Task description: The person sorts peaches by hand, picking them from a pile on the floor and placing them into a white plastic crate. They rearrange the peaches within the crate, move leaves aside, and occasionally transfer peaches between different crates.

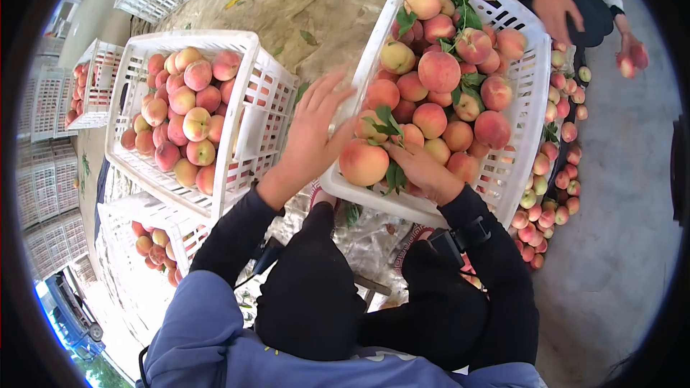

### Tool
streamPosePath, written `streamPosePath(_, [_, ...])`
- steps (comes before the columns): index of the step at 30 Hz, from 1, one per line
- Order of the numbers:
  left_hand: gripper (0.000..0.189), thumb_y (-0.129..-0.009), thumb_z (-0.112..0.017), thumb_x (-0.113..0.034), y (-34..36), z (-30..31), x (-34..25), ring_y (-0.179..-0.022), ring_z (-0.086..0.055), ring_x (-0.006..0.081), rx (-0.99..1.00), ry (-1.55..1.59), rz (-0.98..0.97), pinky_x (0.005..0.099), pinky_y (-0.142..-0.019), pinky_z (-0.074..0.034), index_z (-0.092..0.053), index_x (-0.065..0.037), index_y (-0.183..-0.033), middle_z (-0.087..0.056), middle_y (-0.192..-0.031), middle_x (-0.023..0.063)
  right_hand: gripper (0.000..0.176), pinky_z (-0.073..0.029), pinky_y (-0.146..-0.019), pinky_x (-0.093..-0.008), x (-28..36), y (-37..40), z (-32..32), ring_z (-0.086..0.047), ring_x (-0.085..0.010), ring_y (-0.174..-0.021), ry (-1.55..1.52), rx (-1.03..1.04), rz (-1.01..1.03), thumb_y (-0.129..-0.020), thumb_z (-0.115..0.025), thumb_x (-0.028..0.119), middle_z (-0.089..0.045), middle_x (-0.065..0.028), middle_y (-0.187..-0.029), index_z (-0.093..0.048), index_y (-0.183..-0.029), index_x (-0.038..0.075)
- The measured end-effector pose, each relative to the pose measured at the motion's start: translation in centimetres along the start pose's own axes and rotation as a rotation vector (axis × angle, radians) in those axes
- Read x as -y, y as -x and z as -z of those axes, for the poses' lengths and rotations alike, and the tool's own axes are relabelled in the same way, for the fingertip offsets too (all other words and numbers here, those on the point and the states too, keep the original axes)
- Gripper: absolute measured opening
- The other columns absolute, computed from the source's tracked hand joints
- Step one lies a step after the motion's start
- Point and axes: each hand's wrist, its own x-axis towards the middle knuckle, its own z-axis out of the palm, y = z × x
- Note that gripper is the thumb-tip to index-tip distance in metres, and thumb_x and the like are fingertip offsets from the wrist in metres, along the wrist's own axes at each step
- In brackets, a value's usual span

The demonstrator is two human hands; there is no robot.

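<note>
The front crate, white and slotted, sits just ahead of the person's knees, filled with red and yellow peaches and some green leaves. The right hand reaches over the front crate's near rim, its fingers partly bent and tucked among fruit and leaves, beside 1 large peach at the near-left corner; whether they grip anything, I cannot tell. The left hand is at the front crate's left side, blurred, its fingers extended and loosely parted, with nothing visible in their hold; whether they touch the rim, I cannot tell.

To the left of the front crate stand 2 more crates with peaches in them: the left crate, heaped, and the low crate, closer to the person. To the right of the front crate, loose peaches lie in a long spread. Near its far-right corner hangs another person's hand; well to the right, a further hand holds at least 1 peach.
</note>
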Motion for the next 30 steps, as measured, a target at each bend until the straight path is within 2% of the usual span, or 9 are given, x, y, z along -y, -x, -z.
streamPosePath(4, [0.055,-0.074,-0.079,-0.035,1.6,1.6,-1.7,-0.141,-0.033,0.0408,0.288,-0.396,-0.275,0.0581,-0.117,-0.019,-0.065,-0.01,-0.121,-0.049,-0.142,0.0165,0.035,-0.053,-0.085,-0.0278,-1.1,-0.3,0.0,-0.06,-0.0116,-0.104,-0.163,-0.092,0.125,-0.105,-0.046,0.024,-0.06,-0.0038,-0.118,-0.049,-0.133,0.004])
streamPosePath(7, [0.071,-0.079,-0.072,-0.047,1.7,-0.4,-2.8,-0.136,-0.041,0.0348,0.504,-0.464,-0.309,0.0568,-0.12,-0.014,-0.056,0.006,-0.125,-0.058,-0.128,0.0187,0.032,-0.053,-0.079,-0.0259,-2.6,-0.5,0.0,-0.062,-0.0111,-0.094,-0.228,-0.142,0.185,-0.104,-0.048,0.024,-0.064,-0.0025,-0.112,-0.058,-0.128,0.004])
streamPosePath(10, [0.065,-0.075,-0.076,-0.049,-0.1,-1.4,-3.4,-0.105,-0.06,0.0361,0.618,-0.368,-0.265,0.0502,-0.114,-0.028,-0.055,-0.001,-0.114,-0.063,-0.106,0.0174,0.035,-0.054,-0.078,-0.029,-1.3,1.5,0.0,-0.064,-0.0136,-0.092,-0.397,-0.07,0.151,-0.105,-0.047,0.027,-0.065,-0.0027,-0.107,-0.055,-0.131,0.005])
streamPosePath(13, [0.064,-0.076,-0.076,-0.047,-2.0,-0.6,-5.2,-0.105,-0.061,0.036,0.58,-0.295,-0.252,0.0463,-0.107,-0.039,-0.056,-0.003,-0.117,-0.063,-0.109,0.0186,0.036,-0.053,-0.072,-0.0304,0.1,3.4,1.0,-0.064,-0.0165,-0.081,-0.385,-0.122,0.15,-0.107,-0.04,0.029,-0.066,-0.008,-0.097,-0.054,-0.127,0.003])
streamPosePath(21, [0.051,-0.093,-0.063,-0.042,-2.5,0.1,-5.1,-0.109,-0.061,0.018,0.513,1.171,0.404,0.0321,-0.096,-0.049,-0.055,-0.003,-0.124,-0.062,-0.117,0.0096,0.033,-0.051,-0.061,-0.0321,5.1,9.7,2.0,-0.061,-0.0193,-0.068,-0.791,-0.017,0.542,-0.106,-0.04,0.038,-0.062,-0.0089,-0.08,-0.053,-0.101,0.008])
streamPosePath(24, [0.068,-0.087,-0.06,-0.061,-3.8,3.1,-5.6,-0.103,-0.065,0.0218,0.388,1.1,0.405,0.0348,-0.09,-0.054,-0.053,-0.003,-0.123,-0.062,-0.115,0.0127,0.037,-0.052,-0.065,-0.0356,5.1,14.5,5.0,-0.063,-0.022,-0.07,-0.444,0.061,0.723,-0.107,-0.036,0.04,-0.061,-0.0117,-0.078,-0.052,-0.097,0.008])
streamPosePath(26, [0.065,-0.087,-0.063,-0.058,-5.1,4.4,-5.4,-0.1,-0.066,0.0215,0.345,0.971,0.373,0.0351,-0.084,-0.056,-0.051,-0.003,-0.122,-0.062,-0.114,0.0118,0.042,-0.052,-0.067,-0.0364,3.5,16.3,3.7,-0.066,-0.0239,-0.074,-0.132,-0.077,0.376,-0.103,-0.042,0.045,-0.064,-0.0145,-0.081,-0.054,-0.103,0.005])
streamPosePath(28, [0.059,-0.085,-0.068,-0.05,-6.3,4.3,-4.9,-0.098,-0.068,0.0256,0.403,0.572,0.221,0.0368,-0.081,-0.056,-0.051,-0.004,-0.119,-0.064,-0.11,0.0137,0.051,-0.052,-0.07,-0.0339,-0.9,15.2,4.0,-0.067,-0.0231,-0.078,0.6,0.288,0.049,-0.099,-0.048,0.05,-0.067,-0.0135,-0.086,-0.057,-0.115,0.002])
streamPosePath(30, [0.057,-0.083,-0.07,-0.047,-6.6,3.7,-6.8,-0.096,-0.068,0.0257,0.584,0.291,0.117,0.0387,-0.079,-0.056,-0.052,-0.005,-0.117,-0.064,-0.108,0.0131,0.051,-0.052,-0.071,-0.0321,-1.2,16.0,2.3,-0.067,-0.0201,-0.079,0.97,0.345,0.062,-0.098,-0.05,0.048,-0.068,-0.0113,-0.088,-0.057,-0.119,0.002])
